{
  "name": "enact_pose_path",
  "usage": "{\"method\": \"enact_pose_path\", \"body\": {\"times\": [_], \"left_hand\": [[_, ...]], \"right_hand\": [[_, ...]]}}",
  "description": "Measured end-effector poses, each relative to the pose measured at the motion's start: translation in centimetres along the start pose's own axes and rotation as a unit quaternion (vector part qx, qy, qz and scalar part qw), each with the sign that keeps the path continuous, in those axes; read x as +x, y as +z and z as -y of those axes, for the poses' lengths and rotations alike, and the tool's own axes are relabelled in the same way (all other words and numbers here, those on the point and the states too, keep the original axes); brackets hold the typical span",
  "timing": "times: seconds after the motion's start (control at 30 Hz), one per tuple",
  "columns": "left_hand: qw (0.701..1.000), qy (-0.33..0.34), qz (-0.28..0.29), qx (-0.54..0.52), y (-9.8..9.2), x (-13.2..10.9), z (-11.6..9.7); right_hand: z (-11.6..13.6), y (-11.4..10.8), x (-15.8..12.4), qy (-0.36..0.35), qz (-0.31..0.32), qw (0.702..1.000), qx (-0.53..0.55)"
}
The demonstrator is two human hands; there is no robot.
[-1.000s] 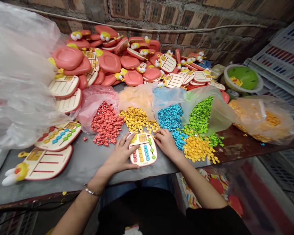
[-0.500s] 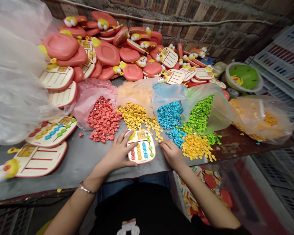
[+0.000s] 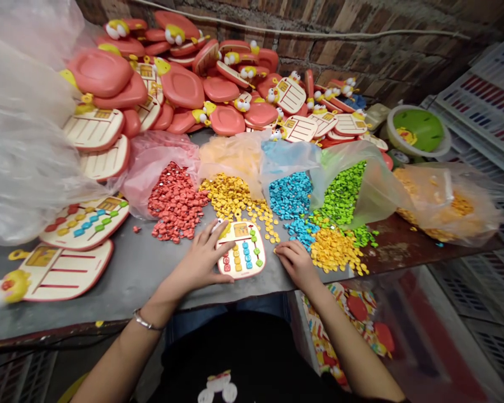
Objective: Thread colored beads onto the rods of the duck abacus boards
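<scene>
My left hand (image 3: 199, 256) steadies a cream toy board (image 3: 247, 272) with a red rim, fingers over its left side and thumb along the lower edge. Columns of red, yellow, blue and green pieces sit in the board's slots; its yellow animal head is partly behind my fingers. Right of the board, my right hand (image 3: 297, 265) rests on the grey tabletop (image 3: 159, 266), thumb and forefinger pinched on what looks like a small yellow piece. Loose yellow pieces (image 3: 338, 249) lie beyond that hand.
Bags spill red pieces (image 3: 177, 204), yellow pieces (image 3: 231, 196), blue pieces (image 3: 292, 195) and green pieces (image 3: 344, 190). Boards (image 3: 73, 271) lie at left; more boards (image 3: 182, 87) are heaped against the brick wall. A green bowl (image 3: 418, 129) and plastic crates (image 3: 487, 95) stand at right.
The view has shifted slightly. My left hand stays on the board, and my right hand stays low beside it with fingertips pinched. The pieces in the board look the same.
</scene>
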State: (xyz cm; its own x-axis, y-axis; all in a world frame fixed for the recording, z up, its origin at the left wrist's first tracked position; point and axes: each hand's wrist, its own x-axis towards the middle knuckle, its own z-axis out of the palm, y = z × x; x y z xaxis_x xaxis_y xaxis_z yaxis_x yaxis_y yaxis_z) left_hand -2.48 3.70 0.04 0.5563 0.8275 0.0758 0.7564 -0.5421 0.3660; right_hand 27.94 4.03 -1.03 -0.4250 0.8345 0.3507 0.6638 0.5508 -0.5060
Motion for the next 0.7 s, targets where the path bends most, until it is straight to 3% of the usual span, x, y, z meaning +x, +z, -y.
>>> {"method": "enact_pose_path", "body": {"times": [0.2,0.37,0.53,0.7], "left_hand": [[1.0,0.002,0.002,0.002,-0.1,0.1,-0.1],[1.0,-0.001,0.002,-0.008,-0.2,0.1,-0.2],[1.0,0.002,0.005,-0.008,-0.2,0.2,-0.1],[1.0,0.004,0.006,-0.009,-0.3,0.2,-0.2]], "right_hand": [[-0.6,-0.4,1.6,-0.023,0.024,0.999,0.032],[-0.6,0.1,6.2,-0.061,0.037,0.996,0.057],[-0.7,1.3,10.4,-0.121,0.112,0.986,0.037],[-0.6,1.9,11.5,-0.139,0.168,0.976,0.005]]}}
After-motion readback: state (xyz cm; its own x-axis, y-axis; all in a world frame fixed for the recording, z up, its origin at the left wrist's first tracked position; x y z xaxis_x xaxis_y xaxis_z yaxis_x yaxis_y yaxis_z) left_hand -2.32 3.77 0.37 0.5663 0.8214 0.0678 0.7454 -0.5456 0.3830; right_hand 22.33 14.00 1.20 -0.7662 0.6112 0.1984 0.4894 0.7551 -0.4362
